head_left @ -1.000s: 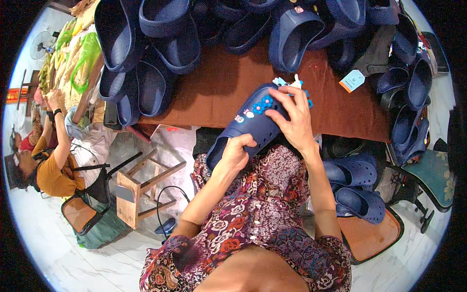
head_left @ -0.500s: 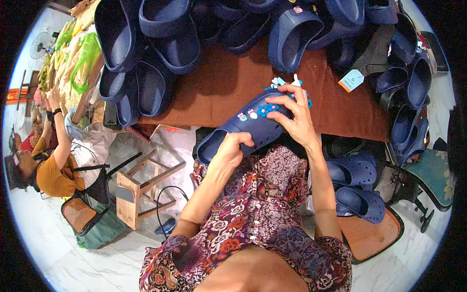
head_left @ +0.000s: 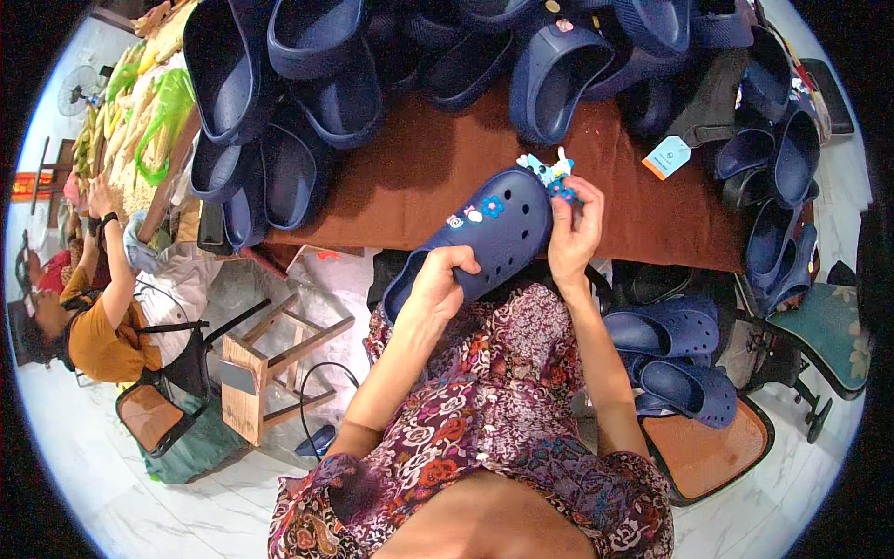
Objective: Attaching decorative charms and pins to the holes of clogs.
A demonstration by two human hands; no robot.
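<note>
Navy clog (head_left: 489, 238) held in both hands over the lap, at the near edge of the brown table (head_left: 410, 186).

The left hand (head_left: 438, 279) wraps around the heel end of the clog, fingers curled over its side. The right hand (head_left: 573, 233) closes on the toe end, fingertips pinched at a small white and blue charm (head_left: 548, 170) that sticks up from the toe. Three more charms (head_left: 475, 212), one of them a blue flower, sit on the perforated upper. A heap of navy clogs (head_left: 307, 84) covers the far half of the table, and a pair of clogs (head_left: 675, 359) lies on an orange stool (head_left: 703, 452) to the right. A wooden stool (head_left: 265, 368) stands lower left, beside a seated person (head_left: 93, 317) in an orange top.
</note>
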